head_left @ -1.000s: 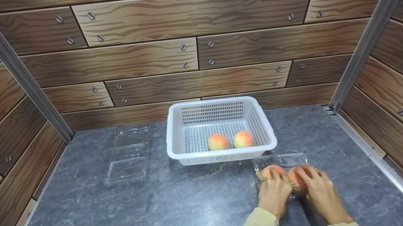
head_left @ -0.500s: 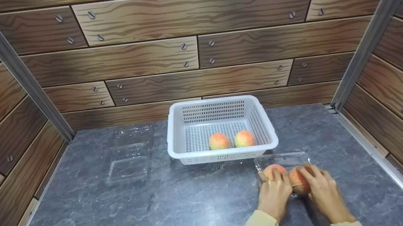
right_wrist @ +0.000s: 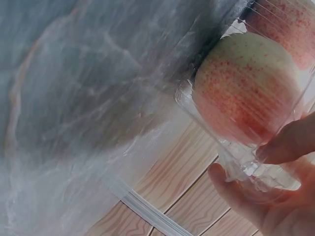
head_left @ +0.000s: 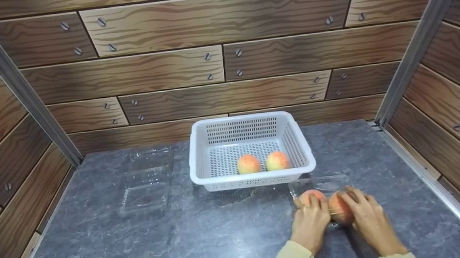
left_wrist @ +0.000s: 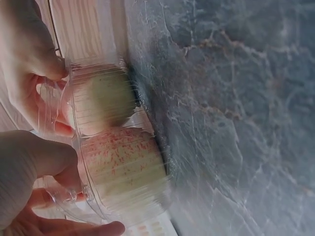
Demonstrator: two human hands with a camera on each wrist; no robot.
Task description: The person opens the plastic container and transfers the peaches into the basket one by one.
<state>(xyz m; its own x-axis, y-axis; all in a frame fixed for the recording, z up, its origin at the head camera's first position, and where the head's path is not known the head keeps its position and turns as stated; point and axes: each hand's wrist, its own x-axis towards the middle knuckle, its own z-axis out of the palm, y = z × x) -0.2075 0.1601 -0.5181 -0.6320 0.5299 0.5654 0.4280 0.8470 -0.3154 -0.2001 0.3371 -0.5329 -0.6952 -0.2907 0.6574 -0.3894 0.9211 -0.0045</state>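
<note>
**Before the white basket: clear box with two peaches, held in both hands**

Just off the near right corner of the white basket [head_left: 254, 180]: one clear plastic box [head_left: 319, 183], ribbed in the wrist views; whether its lid is fastened cannot be told. Contents: two peaches, side by side, the left boxed peach [head_left: 312, 197] nearer the basket, the right boxed peach [head_left: 340, 208] farther from it.

Left hand [head_left: 311, 220], near side of the basket: grip grasping the box edge, thumb on one side, fingers on the other. Right hand [head_left: 367, 216], farther right of the basket: grip pinching the clear edge between thumb and finger. Pale sleeves [head_left: 293, 257] at both wrists.

Inside the basket, by its near wall: two loose peaches [head_left: 248, 164], red-yellow, slightly apart. Basket: plastic, slotted sides and floor.

Left of the basket, well apart: clear packaging [head_left: 145, 196], transparent; number of pieces uncertain.

Beneath the basket: grey marbled surface [head_left: 205, 236]. Behind the basket: wood-plank-patterned wall [head_left: 169, 68], flanked by metal posts [head_left: 414, 47].
</note>
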